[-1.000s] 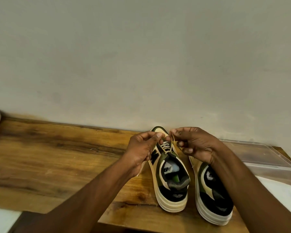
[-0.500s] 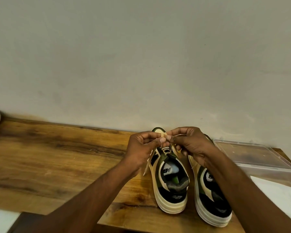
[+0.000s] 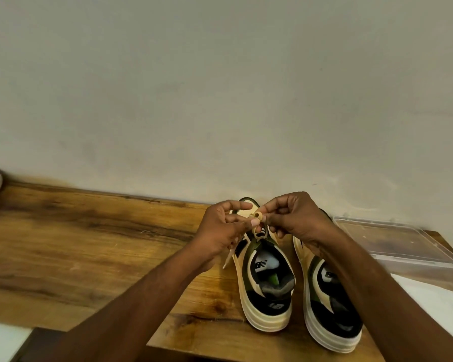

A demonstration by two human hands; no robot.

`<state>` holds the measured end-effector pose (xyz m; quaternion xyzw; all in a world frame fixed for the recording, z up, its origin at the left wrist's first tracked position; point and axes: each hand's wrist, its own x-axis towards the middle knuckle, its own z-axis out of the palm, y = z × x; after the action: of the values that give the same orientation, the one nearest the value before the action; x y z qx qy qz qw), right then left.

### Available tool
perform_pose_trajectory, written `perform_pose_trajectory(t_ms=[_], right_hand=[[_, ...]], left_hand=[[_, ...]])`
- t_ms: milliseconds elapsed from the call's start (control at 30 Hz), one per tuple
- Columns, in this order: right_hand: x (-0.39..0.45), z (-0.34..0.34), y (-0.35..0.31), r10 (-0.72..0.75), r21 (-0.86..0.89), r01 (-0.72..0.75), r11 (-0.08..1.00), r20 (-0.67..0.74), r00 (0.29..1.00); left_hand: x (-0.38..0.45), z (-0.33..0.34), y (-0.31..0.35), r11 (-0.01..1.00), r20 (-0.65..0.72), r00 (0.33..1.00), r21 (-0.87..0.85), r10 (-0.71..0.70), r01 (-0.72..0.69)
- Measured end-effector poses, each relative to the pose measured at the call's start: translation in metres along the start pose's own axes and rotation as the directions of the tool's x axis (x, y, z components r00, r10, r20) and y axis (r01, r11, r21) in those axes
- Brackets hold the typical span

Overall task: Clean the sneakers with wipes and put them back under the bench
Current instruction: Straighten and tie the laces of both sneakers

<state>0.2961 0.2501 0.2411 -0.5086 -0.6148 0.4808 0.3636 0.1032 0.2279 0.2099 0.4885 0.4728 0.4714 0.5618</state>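
Looks like the wiping part may be over: both sneakers sit on top of the bench, left hand and right hand each pinching a lace over the left shoe, tying it. Going under the bench is left

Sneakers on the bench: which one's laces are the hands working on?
The left sneaker: both hands pinch its cream lace above its tongue. The right sneaker lies untouched under the right forearm.
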Motion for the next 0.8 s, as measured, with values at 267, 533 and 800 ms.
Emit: perform_pose_trajectory(t_ms=[267,533,800], right_hand=[[-0.0024,-0.0038,-0.0027,-0.11,-0.031,0.114,0.993,0.097,0.989],[-0.006,-0.0074,-0.0053,-0.09,0.086,0.077,0.993,0.155,0.984],[-0.0047,-0.0051,-0.0026,-0.08,0.049,0.077,0.996,0.061,0.995]], left_hand=[[0.0041,-0.0066,-0.0023,0.988,0.032,0.99,-0.067,-0.14,0.142],[0.0023,-0.0031,0.0002,0.995,0.017,0.995,-0.028,-0.094,0.094],[0.0018,0.0019,-0.0021,0.996,-0.034,0.995,-0.006,-0.089,0.089]])
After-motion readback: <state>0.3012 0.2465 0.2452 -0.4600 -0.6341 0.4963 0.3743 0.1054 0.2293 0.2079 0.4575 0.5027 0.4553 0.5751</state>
